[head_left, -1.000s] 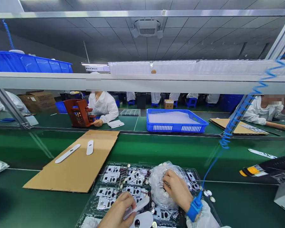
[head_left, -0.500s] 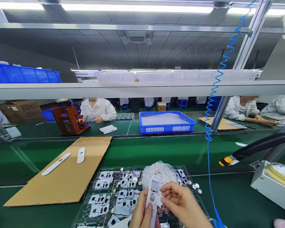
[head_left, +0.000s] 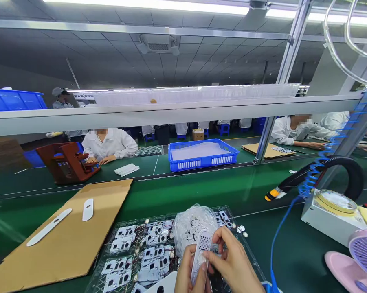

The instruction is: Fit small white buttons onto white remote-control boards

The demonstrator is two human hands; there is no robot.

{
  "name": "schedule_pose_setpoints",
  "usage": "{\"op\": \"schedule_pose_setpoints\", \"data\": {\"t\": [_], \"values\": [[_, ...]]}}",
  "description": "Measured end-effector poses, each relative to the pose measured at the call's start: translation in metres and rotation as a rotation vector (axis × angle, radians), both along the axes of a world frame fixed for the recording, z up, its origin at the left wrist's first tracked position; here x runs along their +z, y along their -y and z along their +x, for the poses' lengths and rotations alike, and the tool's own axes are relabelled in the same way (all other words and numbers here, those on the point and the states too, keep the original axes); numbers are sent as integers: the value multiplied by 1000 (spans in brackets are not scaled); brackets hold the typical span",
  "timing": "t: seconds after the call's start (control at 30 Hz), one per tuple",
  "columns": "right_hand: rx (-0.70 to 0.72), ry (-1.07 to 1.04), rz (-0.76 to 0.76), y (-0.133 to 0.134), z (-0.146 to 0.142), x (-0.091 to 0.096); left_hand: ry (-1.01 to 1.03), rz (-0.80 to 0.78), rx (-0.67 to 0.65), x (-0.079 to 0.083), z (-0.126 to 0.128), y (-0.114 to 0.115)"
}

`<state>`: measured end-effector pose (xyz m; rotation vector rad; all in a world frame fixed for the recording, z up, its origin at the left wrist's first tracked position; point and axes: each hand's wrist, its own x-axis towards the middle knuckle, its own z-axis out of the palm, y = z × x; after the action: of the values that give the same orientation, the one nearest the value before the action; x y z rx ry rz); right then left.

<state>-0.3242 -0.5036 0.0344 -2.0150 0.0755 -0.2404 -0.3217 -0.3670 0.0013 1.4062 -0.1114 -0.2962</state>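
Observation:
My left hand (head_left: 187, 272) is closed round the lower part of a white remote-control shell (head_left: 198, 249), which stands tilted with its grid of small button openings at the top. A pale round piece sits in the larger hole below the grid. My right hand (head_left: 236, 262) is closed at the shell's right side, its thumb pressing by the round piece and its index finger at the upper edge. Just behind lies a clear plastic bag (head_left: 195, 221) of small pale parts. Beneath is a clear tray (head_left: 110, 260) holding several white circuit boards (head_left: 125, 238).
Cardboard (head_left: 61, 244) at left bears two white strips. A blue basket (head_left: 203, 162) stands across the green belt. At right are a black hose (head_left: 296, 179), a blue coiled air line (head_left: 316, 175), a grey box (head_left: 311, 221) and a pink fan (head_left: 365, 252). Co-workers sit opposite.
The view has swung to the right. My right hand has brought the small round piece from beside the shell into its hole, and its thumb now rests on the shell's front.

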Motion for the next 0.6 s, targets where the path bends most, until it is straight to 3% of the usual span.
{"op": "schedule_pose_setpoints", "data": {"t": [0.07,0.2,0.3,0.37,0.5,0.6], "values": [[-31,17,-31,20,8,-8,-4,-12,7,-1,3,-2],[42,-62,-298,57,19,-39,-70,-34,40,-6,11,-13],[132,-110,-402,61,20,-69,-109,-50,60,-6,15,-17],[98,-103,-413,57,20,-86,-115,-61,73,-4,16,-19],[36,-192,-273,59,25,-101,-134,-91,79,-1,16,-20],[-33,-146,117,77,30,-99,-181,-122,86,-2,16,-20]]}}
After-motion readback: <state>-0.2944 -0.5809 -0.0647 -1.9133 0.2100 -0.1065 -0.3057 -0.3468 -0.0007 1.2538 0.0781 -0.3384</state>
